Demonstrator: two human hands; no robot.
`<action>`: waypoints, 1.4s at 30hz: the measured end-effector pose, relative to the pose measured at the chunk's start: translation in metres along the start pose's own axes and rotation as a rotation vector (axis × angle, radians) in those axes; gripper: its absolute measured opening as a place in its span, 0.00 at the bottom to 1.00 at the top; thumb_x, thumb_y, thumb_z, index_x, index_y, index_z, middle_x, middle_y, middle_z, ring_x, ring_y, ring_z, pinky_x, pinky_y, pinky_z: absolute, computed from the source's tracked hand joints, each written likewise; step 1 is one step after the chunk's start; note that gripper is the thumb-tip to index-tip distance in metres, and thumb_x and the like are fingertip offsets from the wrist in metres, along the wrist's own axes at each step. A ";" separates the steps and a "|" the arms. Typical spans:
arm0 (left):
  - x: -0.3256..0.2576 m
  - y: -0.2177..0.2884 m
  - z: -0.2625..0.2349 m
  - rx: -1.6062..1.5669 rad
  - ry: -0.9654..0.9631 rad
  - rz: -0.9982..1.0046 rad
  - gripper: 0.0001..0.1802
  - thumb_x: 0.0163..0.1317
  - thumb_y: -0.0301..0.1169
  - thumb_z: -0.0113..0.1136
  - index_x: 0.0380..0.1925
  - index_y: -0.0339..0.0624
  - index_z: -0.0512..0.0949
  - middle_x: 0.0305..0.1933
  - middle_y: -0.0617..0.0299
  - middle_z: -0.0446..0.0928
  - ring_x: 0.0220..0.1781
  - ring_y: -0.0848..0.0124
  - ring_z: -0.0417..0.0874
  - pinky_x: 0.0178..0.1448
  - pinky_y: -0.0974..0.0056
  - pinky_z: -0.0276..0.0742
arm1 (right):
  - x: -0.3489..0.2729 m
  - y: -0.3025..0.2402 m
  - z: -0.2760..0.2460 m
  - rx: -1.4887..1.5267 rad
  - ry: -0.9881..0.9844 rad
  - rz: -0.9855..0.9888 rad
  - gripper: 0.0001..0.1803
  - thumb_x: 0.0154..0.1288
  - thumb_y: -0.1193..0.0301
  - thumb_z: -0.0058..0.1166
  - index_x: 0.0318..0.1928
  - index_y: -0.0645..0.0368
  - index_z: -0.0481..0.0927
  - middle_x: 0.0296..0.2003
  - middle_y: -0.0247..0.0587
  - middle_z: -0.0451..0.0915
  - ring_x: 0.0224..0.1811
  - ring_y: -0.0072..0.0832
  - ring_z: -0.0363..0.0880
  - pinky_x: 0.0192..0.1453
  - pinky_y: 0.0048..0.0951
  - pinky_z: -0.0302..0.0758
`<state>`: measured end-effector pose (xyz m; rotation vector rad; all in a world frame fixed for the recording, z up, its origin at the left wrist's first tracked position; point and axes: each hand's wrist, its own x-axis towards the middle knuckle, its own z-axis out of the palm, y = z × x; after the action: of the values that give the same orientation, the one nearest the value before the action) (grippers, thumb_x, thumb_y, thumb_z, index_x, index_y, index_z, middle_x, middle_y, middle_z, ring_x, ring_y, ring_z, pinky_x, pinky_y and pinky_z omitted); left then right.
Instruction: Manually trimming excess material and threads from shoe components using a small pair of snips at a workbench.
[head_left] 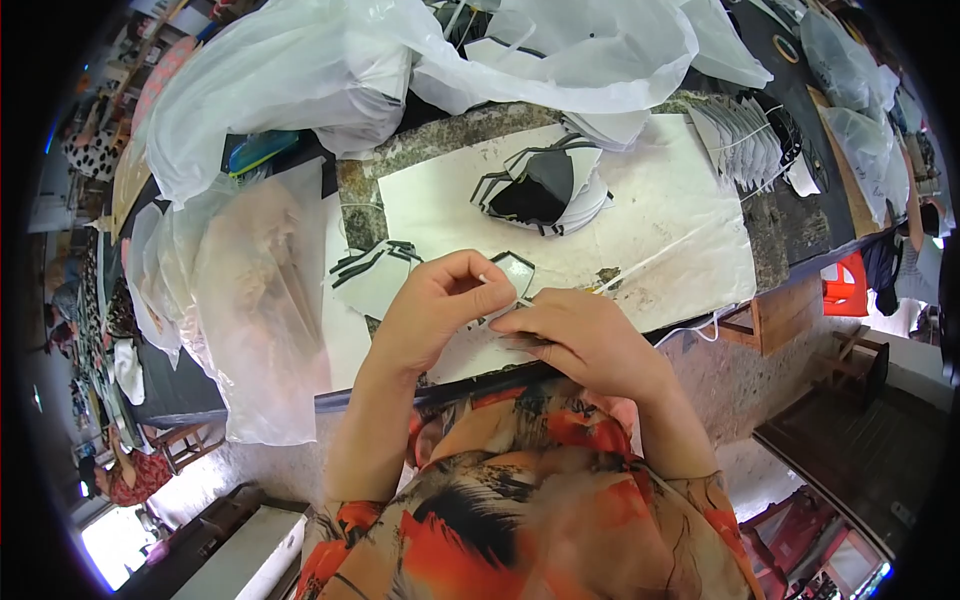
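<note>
Both hands meet near the table's front edge, over a white sheet [680,225]. Between them is a small white panel with black edging [516,268]. My left hand [450,305] pinches it with thumb and forefinger. My right hand [590,340] closes on its lower side, its fingertips close to the left thumb; the grip there is partly hidden. Left of my left hand lies a pile of white pieces with black strips [375,282]. Beyond the hands sits a stack of white pieces topped by a black one [540,190], with thin black strips sticking out on its left.
Large translucent plastic bags [270,90] cover the far side of the table. Another clear bag [260,300] hangs over the front edge at left. A tied bundle of white pieces [738,145] stands at far right. A white cord [690,328] hangs off the front edge. A red stool [846,285] stands at right.
</note>
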<state>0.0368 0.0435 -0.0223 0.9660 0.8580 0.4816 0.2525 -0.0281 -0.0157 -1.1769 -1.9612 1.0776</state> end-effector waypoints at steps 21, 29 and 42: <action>-0.046 -0.056 0.016 1.193 0.239 0.669 0.24 0.57 0.28 0.68 0.55 0.38 0.79 0.60 0.54 0.77 0.59 0.52 0.79 0.63 0.47 0.73 | -0.014 -0.032 0.025 0.551 -0.028 0.244 0.04 0.69 0.76 0.63 0.42 0.63 0.84 0.32 0.30 0.82 0.33 0.13 0.74 0.37 0.21 0.74; -0.057 -0.066 0.028 1.164 0.219 0.624 0.25 0.55 0.28 0.69 0.54 0.34 0.80 0.63 0.50 0.76 0.66 0.52 0.76 0.68 0.48 0.72 | 0.027 -0.010 0.037 0.316 0.188 0.554 0.09 0.68 0.68 0.61 0.42 0.60 0.84 0.29 0.43 0.84 0.28 0.31 0.81 0.36 0.30 0.77; -0.059 -0.070 0.023 1.125 0.297 0.669 0.23 0.52 0.25 0.71 0.51 0.36 0.83 0.58 0.50 0.77 0.64 0.50 0.76 0.67 0.48 0.72 | 0.043 -0.001 0.059 -0.091 0.226 0.423 0.08 0.67 0.68 0.58 0.37 0.60 0.78 0.27 0.49 0.84 0.32 0.51 0.84 0.37 0.48 0.78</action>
<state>0.0195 -0.0447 -0.0518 2.2977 1.0733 0.7312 0.1864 -0.0096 -0.0399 -1.7360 -1.6412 1.0089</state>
